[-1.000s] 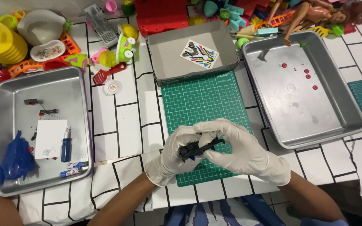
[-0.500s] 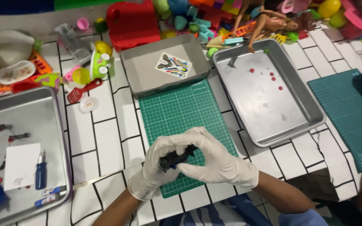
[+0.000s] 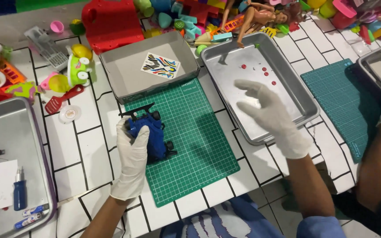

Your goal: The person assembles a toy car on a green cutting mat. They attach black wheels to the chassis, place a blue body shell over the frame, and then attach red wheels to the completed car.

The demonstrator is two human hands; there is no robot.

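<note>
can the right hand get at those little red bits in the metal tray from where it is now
Probably yes. The right hand hovers open over the metal tray, the small red pieces lie loose beyond its fingertips, and nothing stands between them.

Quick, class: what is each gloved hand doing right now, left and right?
Left hand: closed on the blue toy car, on the green cutting mat.
Right hand: open, holding nothing, above the metal tray.
</note>
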